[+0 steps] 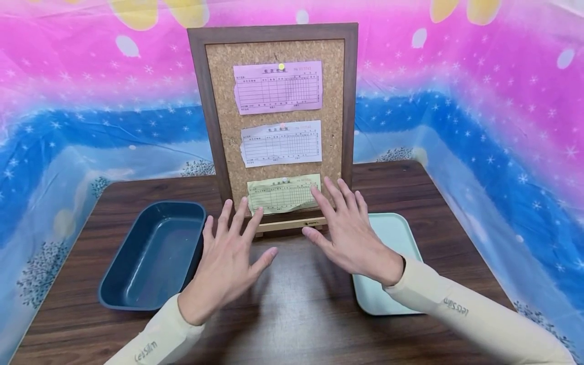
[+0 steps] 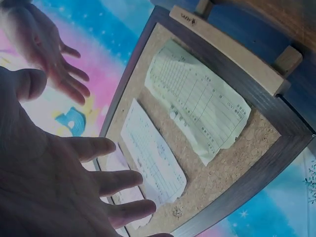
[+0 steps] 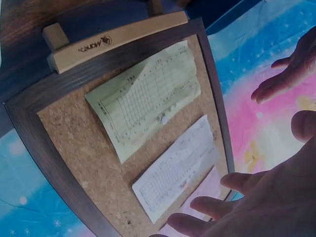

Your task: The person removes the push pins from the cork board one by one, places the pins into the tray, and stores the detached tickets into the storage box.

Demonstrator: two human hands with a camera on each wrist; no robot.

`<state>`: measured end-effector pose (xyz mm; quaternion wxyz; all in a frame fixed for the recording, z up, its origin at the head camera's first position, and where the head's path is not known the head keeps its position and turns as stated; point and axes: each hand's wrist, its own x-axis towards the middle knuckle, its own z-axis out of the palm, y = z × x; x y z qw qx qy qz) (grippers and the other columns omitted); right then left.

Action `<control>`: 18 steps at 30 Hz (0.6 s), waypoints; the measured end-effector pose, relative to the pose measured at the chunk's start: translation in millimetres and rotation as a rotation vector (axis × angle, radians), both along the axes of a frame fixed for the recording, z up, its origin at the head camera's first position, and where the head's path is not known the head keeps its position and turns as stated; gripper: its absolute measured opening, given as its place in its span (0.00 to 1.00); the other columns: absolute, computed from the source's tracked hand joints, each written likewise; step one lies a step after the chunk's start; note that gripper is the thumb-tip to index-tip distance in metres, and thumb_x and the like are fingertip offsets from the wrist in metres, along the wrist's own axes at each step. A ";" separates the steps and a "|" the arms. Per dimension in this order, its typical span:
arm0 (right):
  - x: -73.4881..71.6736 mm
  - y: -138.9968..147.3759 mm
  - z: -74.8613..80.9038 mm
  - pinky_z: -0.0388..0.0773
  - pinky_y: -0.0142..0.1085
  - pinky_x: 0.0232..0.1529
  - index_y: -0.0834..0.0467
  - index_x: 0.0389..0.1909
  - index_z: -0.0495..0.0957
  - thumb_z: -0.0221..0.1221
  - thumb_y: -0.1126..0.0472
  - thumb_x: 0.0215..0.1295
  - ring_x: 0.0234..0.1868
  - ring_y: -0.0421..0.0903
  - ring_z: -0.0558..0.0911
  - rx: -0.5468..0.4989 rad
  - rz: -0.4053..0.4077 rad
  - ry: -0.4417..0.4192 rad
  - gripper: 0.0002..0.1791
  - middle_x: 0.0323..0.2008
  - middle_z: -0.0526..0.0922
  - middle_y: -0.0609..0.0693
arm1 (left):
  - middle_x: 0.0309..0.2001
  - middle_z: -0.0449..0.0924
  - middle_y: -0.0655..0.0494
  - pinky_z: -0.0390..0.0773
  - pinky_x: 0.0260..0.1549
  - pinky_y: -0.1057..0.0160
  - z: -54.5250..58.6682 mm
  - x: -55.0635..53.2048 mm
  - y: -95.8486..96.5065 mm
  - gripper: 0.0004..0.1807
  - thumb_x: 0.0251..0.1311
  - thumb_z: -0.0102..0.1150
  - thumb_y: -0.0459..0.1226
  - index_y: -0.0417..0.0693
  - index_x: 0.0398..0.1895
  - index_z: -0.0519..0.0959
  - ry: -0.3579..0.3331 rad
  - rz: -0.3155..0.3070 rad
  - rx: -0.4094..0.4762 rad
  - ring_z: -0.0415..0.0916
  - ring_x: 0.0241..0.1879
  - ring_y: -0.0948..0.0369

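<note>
"Look, the left hand [image 1: 228, 261] and right hand [image 1: 353, 241] are spread wide in front of the board [image 1: 333, 116], holding nothing."
"What's on it?"
"A pink paper [image 1: 279, 94] near the board's top, a white paper [image 1: 282, 146] in the middle, and a green paper [image 1: 284, 195] at the bottom, all pinned."
"Any tip?"
"I'd go softly close to the board, so nothing rips."
</note>
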<state>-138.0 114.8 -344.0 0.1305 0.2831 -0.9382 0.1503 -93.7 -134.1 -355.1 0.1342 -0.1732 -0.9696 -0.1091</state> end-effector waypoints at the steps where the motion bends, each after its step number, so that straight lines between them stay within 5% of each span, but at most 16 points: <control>1: -0.3 -0.3 1.3 0.39 0.61 0.63 0.52 0.74 0.48 0.40 0.33 0.67 0.72 0.56 0.38 -0.003 0.000 0.004 0.41 0.74 0.41 0.53 | 0.74 0.42 0.44 0.41 0.59 0.33 0.9 -0.6 0.0 0.42 0.61 0.43 0.64 0.51 0.73 0.56 -0.001 0.001 0.009 0.31 0.72 0.46; 18: -12.3 -6.8 20.7 0.40 0.60 0.63 0.50 0.74 0.47 0.42 0.33 0.67 0.72 0.54 0.38 -0.023 -0.014 0.011 0.41 0.74 0.42 0.54 | 0.73 0.44 0.44 0.41 0.59 0.34 20.5 -11.8 -1.2 0.43 0.61 0.43 0.64 0.52 0.73 0.55 0.067 0.018 0.050 0.34 0.71 0.45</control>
